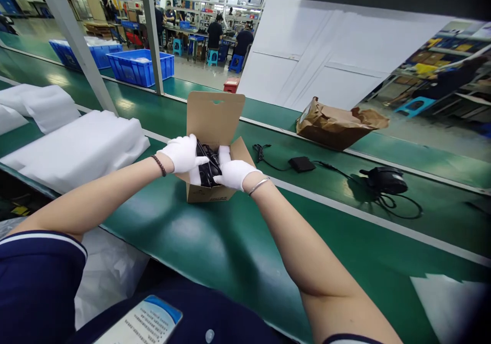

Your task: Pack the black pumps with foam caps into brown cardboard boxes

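Observation:
An open brown cardboard box [215, 114] stands on the green conveyor belt [230, 242], lid flap raised. Inside it lies a black device with cables [209, 167] beside white padding. My left hand [182, 152], in a white glove, curls its fingers over the black item at the box's left side. On the box's right, my gloved right hand [235, 174] presses its closed fingers against the same black item.
White foam sheets [76, 150] are stacked at the left. To the right lie a black power adapter with cable [302, 164], another black device [383, 180] and a crumpled brown paper bag [337, 124]. Blue crates [140, 67] stand behind the belt, and other people work in the background.

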`<state>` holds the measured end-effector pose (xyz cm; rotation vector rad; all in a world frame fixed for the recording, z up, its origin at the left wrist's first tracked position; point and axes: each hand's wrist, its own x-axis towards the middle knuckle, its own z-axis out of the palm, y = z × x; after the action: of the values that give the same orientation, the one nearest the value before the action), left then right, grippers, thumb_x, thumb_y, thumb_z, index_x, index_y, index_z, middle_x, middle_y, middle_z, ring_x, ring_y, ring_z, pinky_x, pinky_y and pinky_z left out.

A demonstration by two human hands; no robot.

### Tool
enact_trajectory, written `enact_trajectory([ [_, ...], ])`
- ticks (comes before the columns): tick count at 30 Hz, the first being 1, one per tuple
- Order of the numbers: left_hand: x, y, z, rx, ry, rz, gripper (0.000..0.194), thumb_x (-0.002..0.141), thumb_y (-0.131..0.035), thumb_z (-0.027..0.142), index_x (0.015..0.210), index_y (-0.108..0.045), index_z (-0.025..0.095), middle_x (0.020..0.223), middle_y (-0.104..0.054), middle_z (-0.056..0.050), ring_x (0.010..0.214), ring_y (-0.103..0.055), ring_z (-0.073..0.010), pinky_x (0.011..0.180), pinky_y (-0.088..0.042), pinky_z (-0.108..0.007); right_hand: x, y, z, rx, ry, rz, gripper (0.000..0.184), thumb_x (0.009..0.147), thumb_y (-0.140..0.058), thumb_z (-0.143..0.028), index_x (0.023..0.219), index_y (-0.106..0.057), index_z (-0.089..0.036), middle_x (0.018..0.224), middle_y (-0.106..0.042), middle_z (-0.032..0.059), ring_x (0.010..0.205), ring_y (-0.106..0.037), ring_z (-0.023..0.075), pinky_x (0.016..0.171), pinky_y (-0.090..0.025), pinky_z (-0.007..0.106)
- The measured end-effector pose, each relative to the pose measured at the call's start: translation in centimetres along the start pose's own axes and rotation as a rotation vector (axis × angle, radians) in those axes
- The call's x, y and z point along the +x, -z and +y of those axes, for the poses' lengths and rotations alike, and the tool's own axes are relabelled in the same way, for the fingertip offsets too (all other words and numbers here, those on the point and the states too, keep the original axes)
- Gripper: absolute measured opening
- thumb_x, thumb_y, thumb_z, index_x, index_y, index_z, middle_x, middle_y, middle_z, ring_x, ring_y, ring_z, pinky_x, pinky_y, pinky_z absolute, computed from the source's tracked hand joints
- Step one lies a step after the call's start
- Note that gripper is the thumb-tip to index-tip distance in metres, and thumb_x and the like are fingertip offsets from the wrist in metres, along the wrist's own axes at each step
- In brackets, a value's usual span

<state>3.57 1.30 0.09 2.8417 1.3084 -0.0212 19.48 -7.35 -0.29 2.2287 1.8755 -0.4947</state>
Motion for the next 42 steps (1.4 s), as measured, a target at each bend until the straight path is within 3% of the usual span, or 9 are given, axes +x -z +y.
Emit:
enact_trajectory([
  [6, 2.3, 0.2, 2.0, 0.018, -0.178, -0.225, 0.094, 0.071, -0.056, 0.078, 0.134, -0.045, 0.009, 0.112, -0.065, -0.022, 0.101, -0.065, -0.0366, 0.077, -0.050, -0.037, -1.0, -0.5, 0.3, -0.056, 0.098, 0.174, 0.083, 0.088, -0.066, -0.041, 0.153, -0.024, -0.012, 0.123, -0.061, 0.0226, 0.104, -0.066, 0.0355, 0.082, -0.052, 0.041],
  [11, 4.4, 0.6, 3.7, 0.187, -0.348, -0.342, 0.086, 0.061, -0.064, 0.080, 0.118, -0.065, 0.016, 0.108, -0.068, -0.020, 0.103, -0.063, -0.0391, 0.079, -0.050, -0.040, 0.2, 0.0, 1.8, -0.189, 0.291, -0.039, 0.036, 0.091, -0.059, -0.046, 0.103, -0.072, -0.015, 0.123, -0.060, 0.0180, 0.087, -0.069, 0.0267, 0.080, -0.052, 0.036],
  [17, 4.9, -1.0, 3.1, 0.035, -0.404, -0.316, 0.095, 0.058, -0.074, 0.067, 0.135, -0.056, 0.015, 0.116, -0.068, -0.015, 0.096, -0.066, -0.0321, 0.082, -0.051, -0.036, 2.4, 1.1, 2.3, -0.028, 0.463, 0.276, 0.082, 0.060, -0.085, -0.052, 0.126, -0.052, -0.017, 0.126, -0.058, 0.0148, 0.108, -0.059, 0.0332, 0.082, -0.051, 0.037],
  [23, 1.5, -2.0, 1.5, -0.070, -0.584, -0.059, 0.059, 0.080, -0.065, 0.058, 0.126, -0.063, 0.021, 0.130, -0.062, -0.013, 0.120, -0.055, -0.0317, 0.100, -0.044, -0.041, 3.8, 0.7, 0.9, -0.090, 0.488, 0.081, 0.094, 0.052, -0.089, -0.046, 0.130, -0.045, -0.017, 0.129, -0.054, 0.0143, 0.117, -0.053, 0.0370, 0.093, -0.048, 0.043],
  [26, -2.8, -2.7, -1.8, -0.296, -0.469, 0.219, 0.045, 0.096, -0.045, 0.055, 0.123, -0.063, 0.024, 0.129, -0.063, -0.010, 0.123, -0.055, -0.0279, 0.108, -0.040, -0.044, 4.0, 0.5, 0.7, -0.179, 0.517, 0.087, 0.101, 0.053, -0.089, -0.047, 0.136, -0.042, -0.015, 0.140, -0.045, 0.0180, 0.126, -0.047, 0.0392, 0.102, -0.044, 0.046],
  [30, -6.4, -6.3, -5.7, -0.724, -0.214, 0.650, 0.066, 0.100, -0.014, 0.059, 0.156, -0.021, 0.025, 0.162, -0.027, -0.010, 0.149, -0.026, -0.0249, 0.120, -0.028, -0.043, 4.5, 0.2, 0.3, -0.297, 0.463, 0.101, 0.104, 0.054, -0.088, -0.051, 0.138, -0.042, -0.011, 0.147, -0.038, 0.0221, 0.128, -0.045, 0.0417, 0.107, -0.038, 0.053],
  [34, -5.3, -8.1, -3.0, -0.530, -0.508, 0.392, 0.080, 0.086, -0.046, 0.073, 0.147, -0.041, 0.021, 0.155, -0.037, -0.016, 0.143, -0.037, -0.0339, 0.118, -0.029, -0.048, 5.0, -0.2, -0.7, -0.281, 0.435, 0.089, 0.104, 0.056, -0.086, -0.049, 0.141, -0.040, -0.010, 0.147, -0.039, 0.0233, 0.128, -0.046, 0.0411, 0.108, -0.037, 0.052],
  [37, -3.9, -6.8, 0.0, -0.143, -0.730, 0.249, 0.068, 0.083, -0.065, 0.051, 0.140, -0.047, 0.018, 0.148, -0.046, -0.019, 0.137, -0.040, -0.0367, 0.114, -0.029, -0.053, 3.9, -0.2, -0.5, -0.227, 0.467, 0.105, 0.095, 0.066, -0.080, -0.049, 0.142, -0.039, -0.010, 0.149, -0.036, 0.0237, 0.133, -0.040, 0.0412, 0.109, -0.036, 0.051],
  [42, -3.7, -5.1, 0.8, 0.059, -0.780, 0.242, 0.056, 0.080, -0.068, 0.026, 0.131, -0.050, 0.015, 0.134, -0.057, -0.016, 0.121, -0.051, -0.0318, 0.101, -0.039, -0.044, 0.0, 0.6, 5.7, -0.084, 0.475, 0.424, 0.051, 0.082, -0.062, -0.029, 0.131, -0.054, -0.015, 0.141, -0.049, 0.0170, 0.132, -0.042, 0.0356, 0.113, -0.031, 0.051],
])
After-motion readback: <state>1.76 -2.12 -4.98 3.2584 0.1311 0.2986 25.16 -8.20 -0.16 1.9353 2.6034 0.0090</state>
